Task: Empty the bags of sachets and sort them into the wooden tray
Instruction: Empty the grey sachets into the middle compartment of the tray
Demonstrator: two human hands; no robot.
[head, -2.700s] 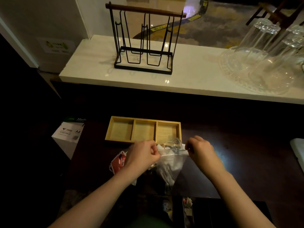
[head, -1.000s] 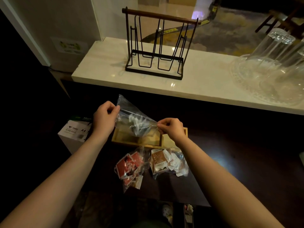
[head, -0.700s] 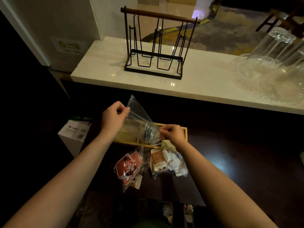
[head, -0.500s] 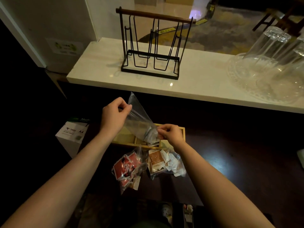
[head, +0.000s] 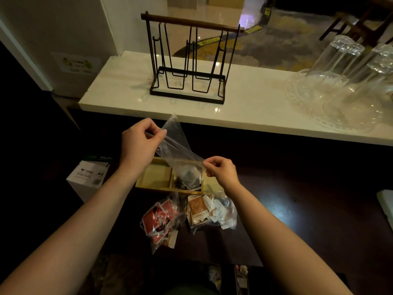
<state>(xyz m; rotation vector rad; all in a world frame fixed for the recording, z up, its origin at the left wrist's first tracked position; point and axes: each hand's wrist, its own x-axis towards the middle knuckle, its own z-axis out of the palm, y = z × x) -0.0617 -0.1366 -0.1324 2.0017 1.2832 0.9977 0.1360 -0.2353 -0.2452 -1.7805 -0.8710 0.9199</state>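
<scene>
Both hands hold a clear plastic bag (head: pixel 177 153) tilted mouth-down over the wooden tray (head: pixel 154 177). My left hand (head: pixel 139 143) pinches its raised closed end, my right hand (head: pixel 221 170) pinches its lower edge. Pale sachets show through the low end of the bag, over the tray's middle compartment. The tray's left compartment looks bare; its right one is mostly hidden by my right hand. In front of the tray lie a bag of red sachets (head: pixel 161 220) and a bag of brown and white sachets (head: pixel 209 211).
A white A4 paper box (head: pixel 88 177) stands left of the tray on the dark table. Behind runs a white marble counter (head: pixel 244 107) with a black wire rack (head: pixel 188 58) and upturned glasses on a clear dish (head: pixel 348 86). A white object (head: pixel 386 201) sits at the right edge.
The clear bag was lifted off the table and tipped up over the tray. My left hand raised its closed end, and the sachets slid down toward the lower end.
</scene>
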